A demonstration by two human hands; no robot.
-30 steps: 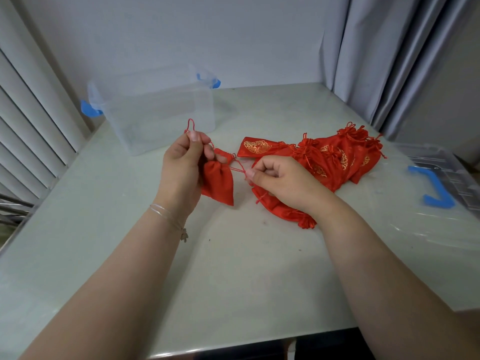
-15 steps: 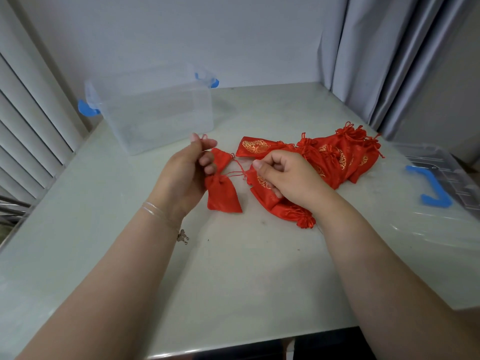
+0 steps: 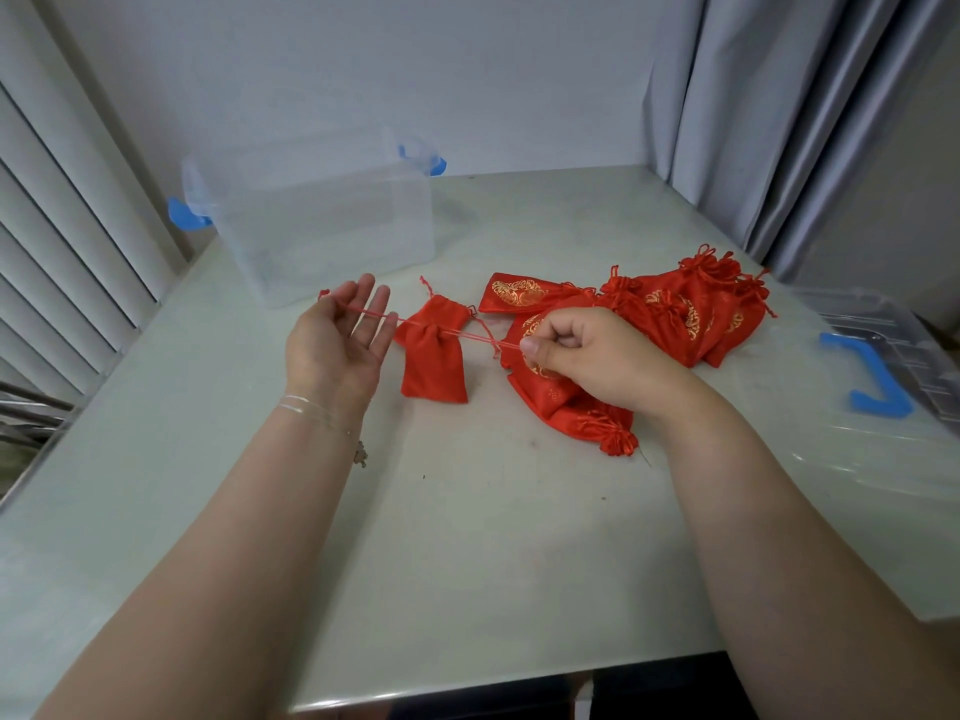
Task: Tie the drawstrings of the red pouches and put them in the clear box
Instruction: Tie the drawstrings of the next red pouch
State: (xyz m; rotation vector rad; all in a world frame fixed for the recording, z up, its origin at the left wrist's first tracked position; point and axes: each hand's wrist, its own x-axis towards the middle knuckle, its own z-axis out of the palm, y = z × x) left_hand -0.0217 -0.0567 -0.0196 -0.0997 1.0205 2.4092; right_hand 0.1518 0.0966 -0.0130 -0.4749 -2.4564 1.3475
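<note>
A small plain red pouch (image 3: pixel 434 361) lies on the table between my hands, its neck gathered. Its red drawstring (image 3: pixel 467 336) stretches out to both sides. My left hand (image 3: pixel 337 350) is to the pouch's left, palm up with fingers straight, and the left string runs across its fingers. My right hand (image 3: pixel 597 356) pinches the right string between thumb and forefinger, resting over a pile of several red pouches with gold patterns (image 3: pixel 675 309). The clear box (image 3: pixel 322 226) with blue clips stands at the back left; I see nothing inside it.
The pale table (image 3: pixel 467 537) ends at a front edge near me. A clear lid with a blue handle (image 3: pixel 872 376) lies at the right. Grey curtains (image 3: pixel 779 122) hang at the back right, and white slats (image 3: pixel 62 226) run along the left.
My left hand has opened and turned palm up, moving left, while my right hand pulled its string to the right. The pouch now lies flat with its string taut.
</note>
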